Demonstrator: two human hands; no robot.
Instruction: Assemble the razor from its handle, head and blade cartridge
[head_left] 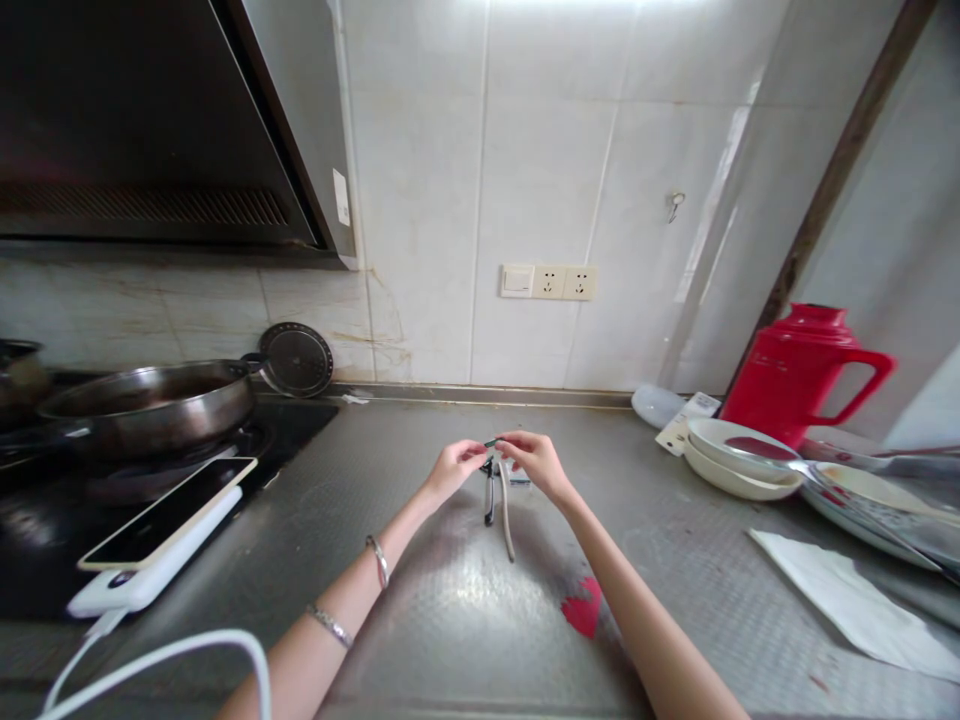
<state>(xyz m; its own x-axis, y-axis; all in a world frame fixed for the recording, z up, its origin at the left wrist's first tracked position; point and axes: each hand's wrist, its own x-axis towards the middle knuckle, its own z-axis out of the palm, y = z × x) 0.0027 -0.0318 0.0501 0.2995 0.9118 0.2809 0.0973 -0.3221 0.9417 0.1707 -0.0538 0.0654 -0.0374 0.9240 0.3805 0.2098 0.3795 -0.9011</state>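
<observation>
My left hand [453, 468] and my right hand [537, 462] meet over the metal counter [420, 620], fingertips pinched close together. Between them is a small dark green piece [491, 443], too small to name, with one end at each hand. Just below the fingers lies a slim black and silver item [490, 500], its kind unclear. Beside it a thin beige cord-like strip [506, 515] stretches toward me. A small clear and teal item [519, 480] sits under my right hand, partly hidden by it. Two silver bracelets circle my left arm.
A steel pan [157, 405] stands on the black stove at left, with a phone [169, 515] and white cable nearer me. At right are a red thermos jug [787, 375], stacked bowls [739, 475] and a white napkin [847, 600]. A red patch [583, 608] lies near my right forearm.
</observation>
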